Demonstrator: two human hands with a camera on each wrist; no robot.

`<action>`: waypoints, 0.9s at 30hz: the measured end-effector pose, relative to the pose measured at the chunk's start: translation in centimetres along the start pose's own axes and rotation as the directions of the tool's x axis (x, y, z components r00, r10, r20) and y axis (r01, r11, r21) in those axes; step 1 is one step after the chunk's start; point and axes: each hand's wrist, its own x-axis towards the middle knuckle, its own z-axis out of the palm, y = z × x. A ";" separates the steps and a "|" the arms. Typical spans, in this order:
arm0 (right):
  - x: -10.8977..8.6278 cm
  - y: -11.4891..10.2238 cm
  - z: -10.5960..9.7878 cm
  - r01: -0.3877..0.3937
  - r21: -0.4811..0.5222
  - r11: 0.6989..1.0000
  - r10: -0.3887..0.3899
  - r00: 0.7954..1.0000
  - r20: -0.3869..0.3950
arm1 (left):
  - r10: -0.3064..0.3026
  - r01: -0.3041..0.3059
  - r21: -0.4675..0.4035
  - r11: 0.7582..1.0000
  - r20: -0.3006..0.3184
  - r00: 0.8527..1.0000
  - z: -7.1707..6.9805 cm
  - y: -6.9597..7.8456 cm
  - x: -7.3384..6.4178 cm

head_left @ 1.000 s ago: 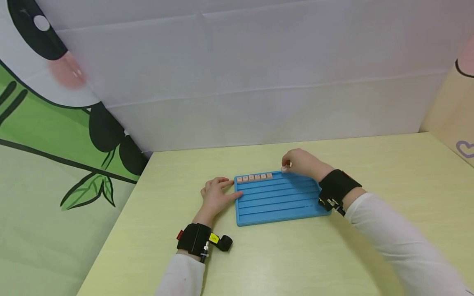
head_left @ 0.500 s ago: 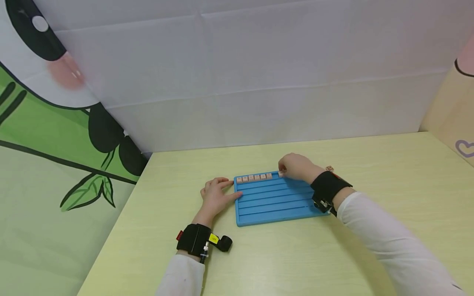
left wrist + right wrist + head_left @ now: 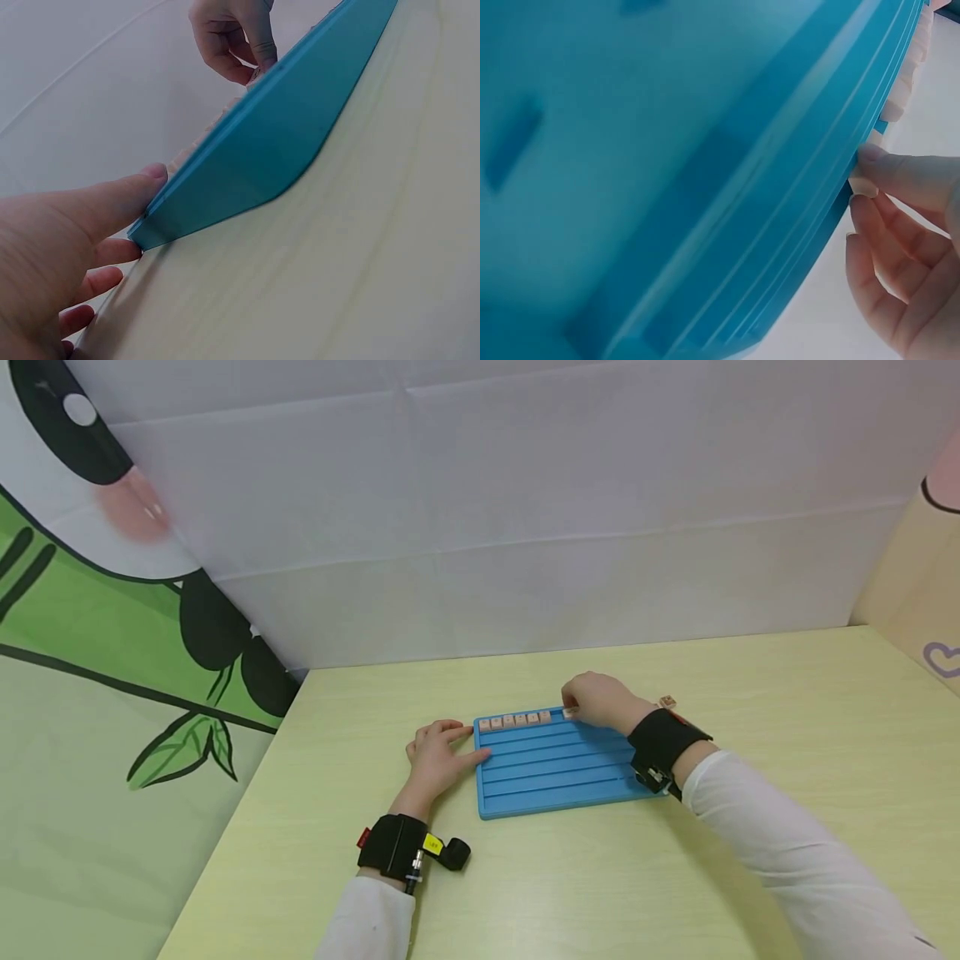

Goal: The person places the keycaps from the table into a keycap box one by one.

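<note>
A blue ridged tray [image 3: 555,777] lies on the table, its ledges running left to right. Along its far ledge, at the left end, stands a row of small beige tiles [image 3: 521,720] with dark marks too small to read. My left hand [image 3: 435,760] rests at the tray's left edge; thumb and fingers are fairly straight, the thumb touching the rim. My right hand [image 3: 603,700] pinches another beige tile [image 3: 864,184] between thumb and fingers at the far ledge. In the head view a short gap separates that tile from the row.
Just beyond my right wrist lies a small brownish piece [image 3: 667,702], partly hidden by the wristband. The pale wooden table [image 3: 540,893] ends at a white cloth backdrop [image 3: 525,527]. A printed green and white cloth [image 3: 217,735] hangs at the left.
My right hand has moved slightly left and toward me, bringing its tile down to the far ledge. The brownish piece beyond the wrist has come into view. My left hand stays put.
</note>
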 end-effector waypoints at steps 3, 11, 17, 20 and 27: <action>0.0 0.0 0.0 -0.001 0.003 1.000 0.001 1.000 -0.001 | 0.002 -0.002 0.004 1.000 -0.002 1.000 0.0 0.0 0.0; -0.1 -0.2 0.0 0.003 0.043 0.999 -0.003 1.000 -0.004 | 0.005 -0.005 0.006 1.000 0.008 1.000 0.0 0.0 0.0; 0.1 -0.5 0.0 0.011 0.061 0.998 -0.011 1.000 0.002 | 0.000 0.000 0.007 1.000 0.014 1.000 -0.1 0.0 0.0; 0.2 -0.7 0.0 0.018 0.059 0.998 -0.018 1.000 0.001 | 0.000 0.000 0.004 1.000 0.014 1.000 -0.2 0.1 -0.1; 0.4 -1.0 0.0 0.021 0.059 0.998 -0.021 1.000 0.004 | -0.003 0.003 -0.005 1.000 0.017 1.000 -0.2 0.0 -0.1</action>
